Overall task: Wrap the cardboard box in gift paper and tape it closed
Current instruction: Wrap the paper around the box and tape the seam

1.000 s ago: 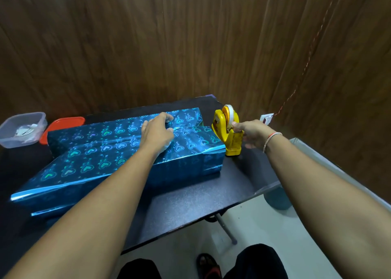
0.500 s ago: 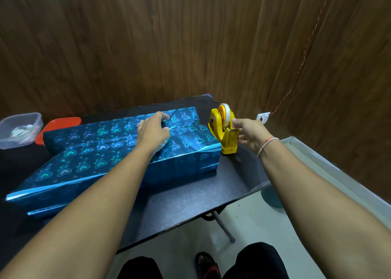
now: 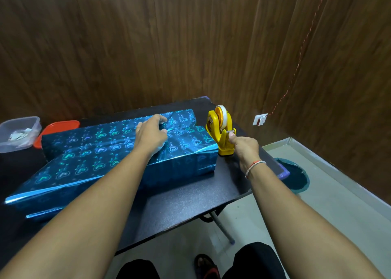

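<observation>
The box (image 3: 95,152), wrapped in shiny blue gift paper with heart prints, lies lengthwise on the black table (image 3: 186,202). My left hand (image 3: 151,134) rests on its top near the far end and presses down the overlapping paper edges with bent fingertips. Just right of the box stands a yellow tape dispenser (image 3: 219,139) carrying a white tape roll (image 3: 223,113). My right hand (image 3: 245,147) is at the dispenser's cutter, thumb and fingers pinching the tape end there.
A clear plastic container (image 3: 19,132) and a red lid (image 3: 57,126) sit at the table's far left. A teal bin (image 3: 296,175) stands on the floor beyond the table's right edge. Wood-panelled walls close in behind and to the right.
My right hand has moved from the dispenser's far right side round to its front, at the cutter, and now pinches the tape end. My left hand stays pressed on the box.
</observation>
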